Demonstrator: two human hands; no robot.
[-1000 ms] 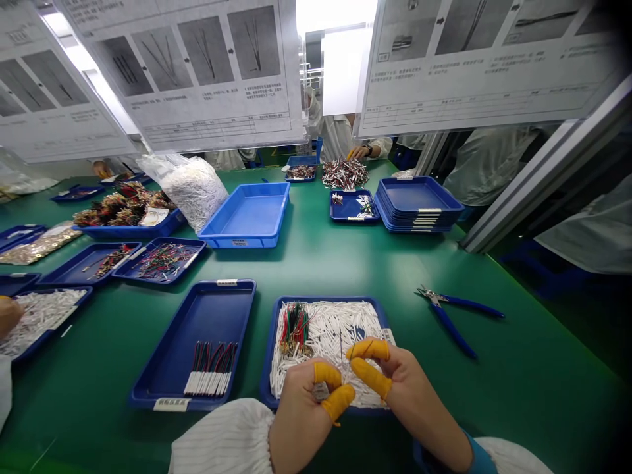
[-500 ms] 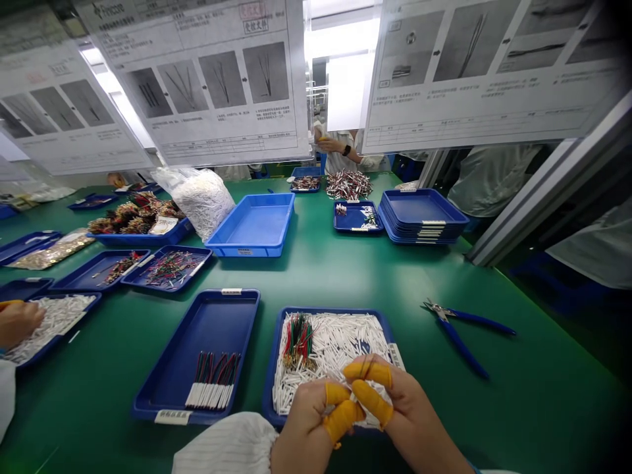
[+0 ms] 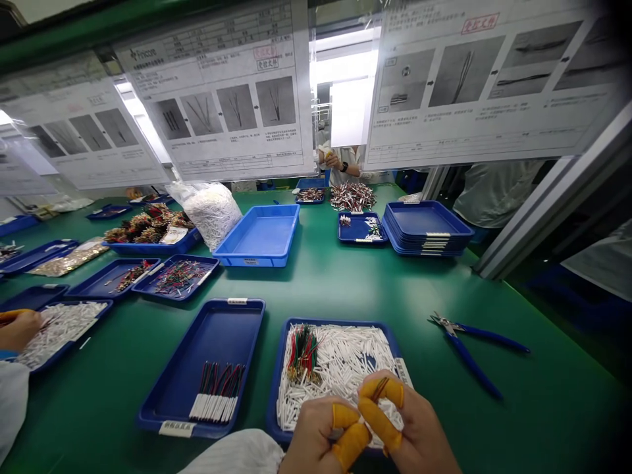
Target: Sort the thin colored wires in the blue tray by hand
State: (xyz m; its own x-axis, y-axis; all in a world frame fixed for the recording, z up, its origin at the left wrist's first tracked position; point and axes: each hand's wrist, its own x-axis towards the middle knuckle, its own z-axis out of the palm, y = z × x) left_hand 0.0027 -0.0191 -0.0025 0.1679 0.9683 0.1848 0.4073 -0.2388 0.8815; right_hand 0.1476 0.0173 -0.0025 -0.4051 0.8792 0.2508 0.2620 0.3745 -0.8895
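My right grip [image 3: 415,424], in wrinkled yellow finger cots [image 3: 379,422], pinches thin dark wires [image 3: 380,388] over a blue rectangular tray [image 3: 273,401] of slim white tubes [image 3: 348,352]. My left grip [image 3: 316,434] meets it; contents hidden, cannot tell its hold. Desk [image 3: 355,289]: smooth, green. Steel-jawed pliers [image 3: 469,361] lie splayed, right.

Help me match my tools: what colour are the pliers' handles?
The handles are blue, best seen in the head view, right of the trays.
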